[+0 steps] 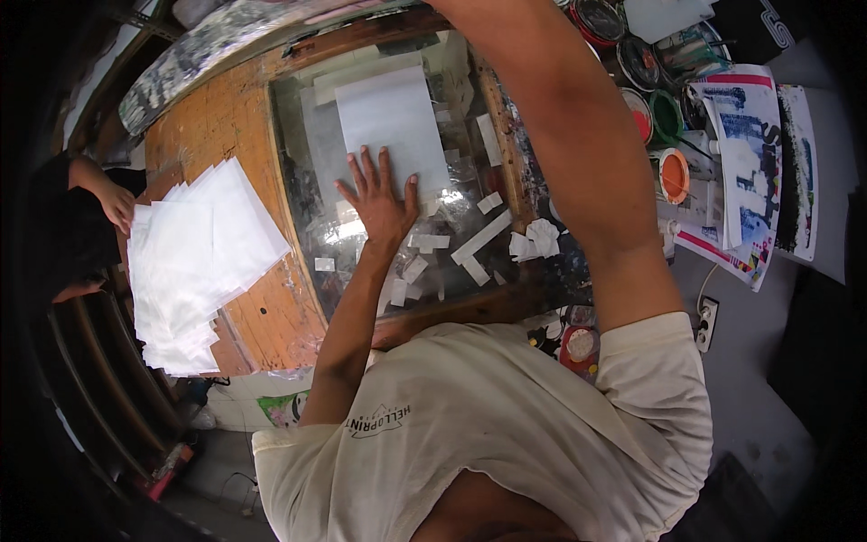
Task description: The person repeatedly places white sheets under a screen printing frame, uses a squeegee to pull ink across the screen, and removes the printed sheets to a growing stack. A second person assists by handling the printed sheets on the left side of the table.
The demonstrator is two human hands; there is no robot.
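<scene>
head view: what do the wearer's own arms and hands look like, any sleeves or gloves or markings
Both arms come out of the short, loose sleeves of an off-white fabric T-shirt with a small dark print on the chest. The left hand is bare: no glove or ring shows. No watch shows on either visible forearm; the right hand is out of frame.

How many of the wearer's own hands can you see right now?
1: the left hand, fingers spread, over the lower part of the white sheet. The right hand is out of view; the right arm runs past the picture's upper edge.
</scene>
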